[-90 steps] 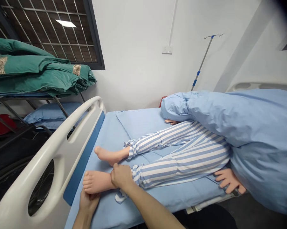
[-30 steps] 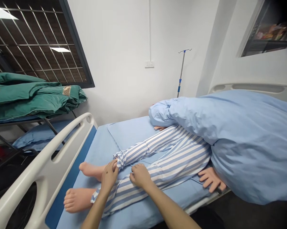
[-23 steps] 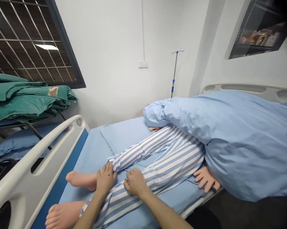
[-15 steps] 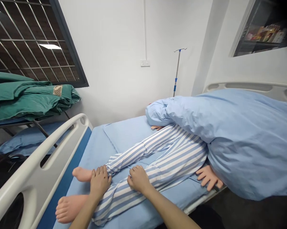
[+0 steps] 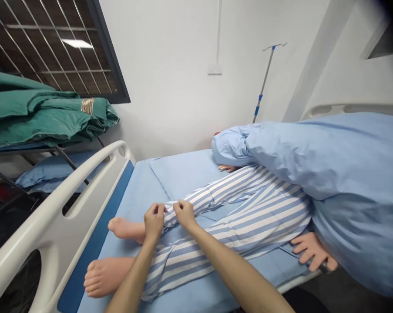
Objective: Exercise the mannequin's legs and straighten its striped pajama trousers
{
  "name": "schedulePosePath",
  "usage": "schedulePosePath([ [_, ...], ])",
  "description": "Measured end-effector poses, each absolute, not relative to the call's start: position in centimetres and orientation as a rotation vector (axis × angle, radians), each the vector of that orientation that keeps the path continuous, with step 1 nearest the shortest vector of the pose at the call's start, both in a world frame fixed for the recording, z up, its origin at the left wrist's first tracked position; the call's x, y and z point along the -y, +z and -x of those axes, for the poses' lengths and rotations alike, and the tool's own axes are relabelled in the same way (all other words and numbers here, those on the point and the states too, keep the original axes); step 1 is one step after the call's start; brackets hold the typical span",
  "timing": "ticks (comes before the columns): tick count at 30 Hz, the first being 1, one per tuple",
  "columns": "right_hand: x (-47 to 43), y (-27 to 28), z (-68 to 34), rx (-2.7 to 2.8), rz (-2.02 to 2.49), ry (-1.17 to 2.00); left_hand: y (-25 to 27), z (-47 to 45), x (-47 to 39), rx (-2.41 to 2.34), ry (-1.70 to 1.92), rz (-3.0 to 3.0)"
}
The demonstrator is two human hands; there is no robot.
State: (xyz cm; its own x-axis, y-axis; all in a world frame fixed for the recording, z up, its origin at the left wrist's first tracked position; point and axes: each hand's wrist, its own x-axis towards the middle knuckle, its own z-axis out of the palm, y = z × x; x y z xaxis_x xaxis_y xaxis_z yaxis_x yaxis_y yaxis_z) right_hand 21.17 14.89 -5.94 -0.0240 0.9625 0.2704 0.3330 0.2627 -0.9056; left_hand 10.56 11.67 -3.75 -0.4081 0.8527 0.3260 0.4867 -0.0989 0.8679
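A manikin lies on a bed in blue-and-white striped trousers (image 5: 255,217), its legs stretched toward the footboard. My left hand (image 5: 153,221) is closed, pinching the trouser cloth at the far leg's cuff, just above the bare far foot (image 5: 122,228). Beside it, my right hand (image 5: 185,214) pinches the same trouser leg a little higher up. The near foot (image 5: 105,274) sticks out below my left forearm. A light blue quilt (image 5: 343,174) covers the upper body. One manikin hand (image 5: 314,250) shows at the quilt's near edge, another (image 5: 227,168) at its far side.
The white and blue footboard (image 5: 55,230) rises at the left. Green folded cloth (image 5: 46,115) lies on a rack beyond it, under a barred window (image 5: 59,48). An IV pole (image 5: 261,93) stands behind the bed, by the wall. Light blue sheet (image 5: 183,169) covers the mattress.
My hands have moved from resting on the far ankle and between the legs to the far trouser leg, where they have closed on the cloth. The view has shifted slightly.
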Motion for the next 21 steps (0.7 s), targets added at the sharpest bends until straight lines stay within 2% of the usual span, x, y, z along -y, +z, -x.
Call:
schedulePosePath([
  [4, -18.7, -5.8, -18.2, 1.427, 1.193, 0.886, -5.1, -11.9, -16.0, -1.693, 1.800, -0.994],
  [9, -21.4, -7.8, -18.1, 1.566, 1.196, 0.837, -8.7, -10.5, -17.9, -1.809, 1.855, -0.793],
  [13, -22.0, -9.1, -18.8, 1.692, 1.213, 0.828, -8.8, -10.4, -18.0, -1.780, 1.809, -0.843],
  [19, -23.7, -7.9, -20.7, 1.581, 1.026, 1.239, -7.2, -14.0, -20.1, -1.686, 1.881, -0.803],
  [21, -24.4, -7.3, -22.3, 1.522, 1.032, 1.238, -7.2, -15.2, -20.2, -1.667, 1.856, -0.820],
])
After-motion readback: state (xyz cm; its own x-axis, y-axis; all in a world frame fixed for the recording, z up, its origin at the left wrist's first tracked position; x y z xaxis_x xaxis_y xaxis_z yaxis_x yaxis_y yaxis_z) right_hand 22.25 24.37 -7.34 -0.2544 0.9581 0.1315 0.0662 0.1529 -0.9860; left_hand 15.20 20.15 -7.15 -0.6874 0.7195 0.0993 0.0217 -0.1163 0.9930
